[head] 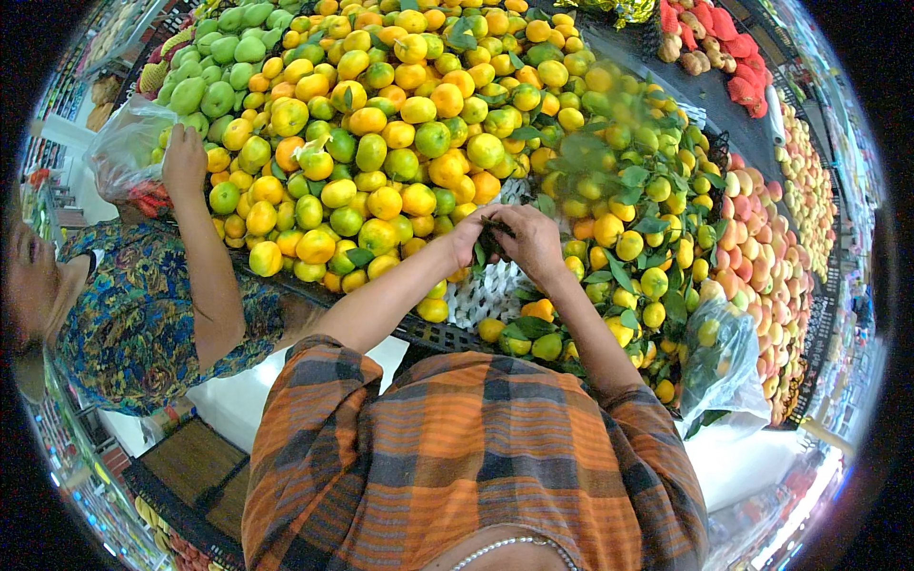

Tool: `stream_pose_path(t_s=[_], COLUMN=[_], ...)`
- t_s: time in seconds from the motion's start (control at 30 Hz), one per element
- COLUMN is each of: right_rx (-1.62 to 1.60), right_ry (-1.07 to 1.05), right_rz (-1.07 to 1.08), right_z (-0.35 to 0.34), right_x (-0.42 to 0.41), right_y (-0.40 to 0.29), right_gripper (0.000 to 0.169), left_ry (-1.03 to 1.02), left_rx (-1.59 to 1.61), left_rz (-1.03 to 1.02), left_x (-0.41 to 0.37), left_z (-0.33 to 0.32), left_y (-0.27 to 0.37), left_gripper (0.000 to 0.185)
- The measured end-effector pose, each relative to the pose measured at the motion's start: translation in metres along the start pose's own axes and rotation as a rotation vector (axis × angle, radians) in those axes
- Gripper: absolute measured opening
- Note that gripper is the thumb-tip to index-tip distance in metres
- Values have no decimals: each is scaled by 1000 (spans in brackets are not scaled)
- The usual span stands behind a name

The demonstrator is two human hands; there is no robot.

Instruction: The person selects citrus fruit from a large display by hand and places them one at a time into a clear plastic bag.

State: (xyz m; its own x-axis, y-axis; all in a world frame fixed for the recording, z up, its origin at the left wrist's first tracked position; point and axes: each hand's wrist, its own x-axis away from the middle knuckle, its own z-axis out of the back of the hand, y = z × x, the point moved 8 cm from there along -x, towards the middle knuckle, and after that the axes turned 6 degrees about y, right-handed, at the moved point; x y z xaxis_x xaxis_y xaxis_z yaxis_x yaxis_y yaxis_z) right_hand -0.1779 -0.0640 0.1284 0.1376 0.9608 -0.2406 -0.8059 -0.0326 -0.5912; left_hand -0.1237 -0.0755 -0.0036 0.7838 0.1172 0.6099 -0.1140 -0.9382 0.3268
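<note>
My left hand (468, 234) and my right hand (533, 237) meet at the near middle of a citrus display. Both sets of fingers are closed around dark green leaves (494, 233), partly hidden between them. Loose yellow-green mandarins (371, 151) are heaped to the left and beyond my hands. To the right, smaller mandarins with leaves (644, 246) still attached form another heap. White woven matting (475, 294) shows in the gap below my hands. A few leafy mandarins (546, 347) lie near the front edge.
At the left, another person's hand (184, 160) is at a clear plastic bag (132, 139), near green pears (214, 100). A second plastic bag (721, 364) with fruit sits at the right. Apples (760, 264) lie beyond it. A black crate rim (435, 335) edges the display.
</note>
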Motion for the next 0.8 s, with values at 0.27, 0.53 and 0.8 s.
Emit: stream_pose_path(t_s=[0.27,0.53,0.8], right_rx=[-46,548,433], right_ry=[241,-59,-195], right_rz=[-110,-330,-164], right_z=[47,14,-5], right_x=[-4,-4,4], right_y=[22,136,123], right_gripper=[29,30,30], left_ry=[-208,-127,-79], left_rx=[153,138,163], left_rz=[63,69,-79], left_x=[1,1,10], left_z=[-12,-10,-7], left_y=[12,17,40], left_gripper=[27,30,28])
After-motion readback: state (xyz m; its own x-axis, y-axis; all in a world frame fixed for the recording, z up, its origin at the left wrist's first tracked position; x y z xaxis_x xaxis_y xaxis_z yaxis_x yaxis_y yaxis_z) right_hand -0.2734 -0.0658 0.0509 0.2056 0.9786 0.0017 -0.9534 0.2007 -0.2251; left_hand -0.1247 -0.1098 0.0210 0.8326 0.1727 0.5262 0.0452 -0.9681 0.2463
